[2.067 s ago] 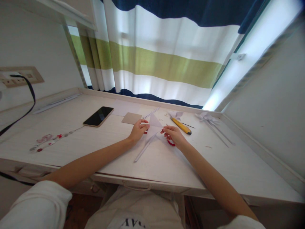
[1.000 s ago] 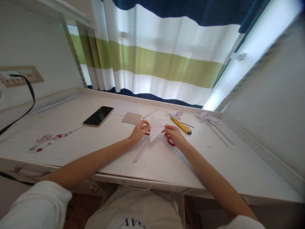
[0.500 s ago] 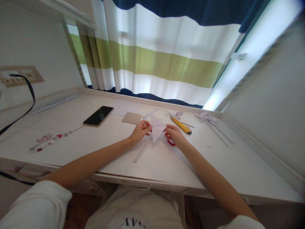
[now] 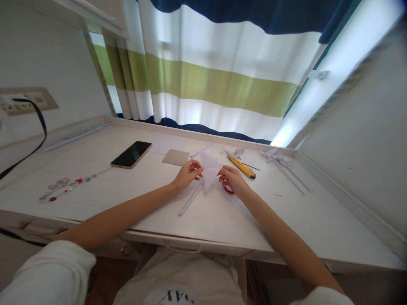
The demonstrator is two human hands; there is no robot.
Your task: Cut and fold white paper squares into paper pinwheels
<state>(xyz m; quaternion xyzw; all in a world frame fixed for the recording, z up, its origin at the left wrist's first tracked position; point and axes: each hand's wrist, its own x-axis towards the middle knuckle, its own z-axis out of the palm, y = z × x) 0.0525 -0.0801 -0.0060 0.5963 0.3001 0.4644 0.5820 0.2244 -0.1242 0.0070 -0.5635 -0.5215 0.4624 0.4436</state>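
Observation:
A folded piece of white paper (image 4: 210, 170) with pointed corners is held up between my two hands, above the desk. My left hand (image 4: 190, 171) pinches its left edge with thumb and fingertips. On the opposite side, my right hand (image 4: 231, 176) grips the right corner between thumb and finger. Below the right hand shows a red ring (image 4: 228, 189), partly hidden by the fingers. A narrow white paper stick (image 4: 190, 200) lies on the desk just under the folded paper.
A yellow utility knife (image 4: 242, 167) lies right of the hands, with paper pinwheels (image 4: 277, 156) on sticks farther right. Left of the hands are a square brown card (image 4: 176, 157), a phone (image 4: 131, 154) and a beaded charm string (image 4: 79, 181). A curtain (image 4: 216, 76) hangs behind the desk.
The folded paper has tilted very slightly between the fingers. Both hands stay almost in the same place, and everything on the desk is unmoved.

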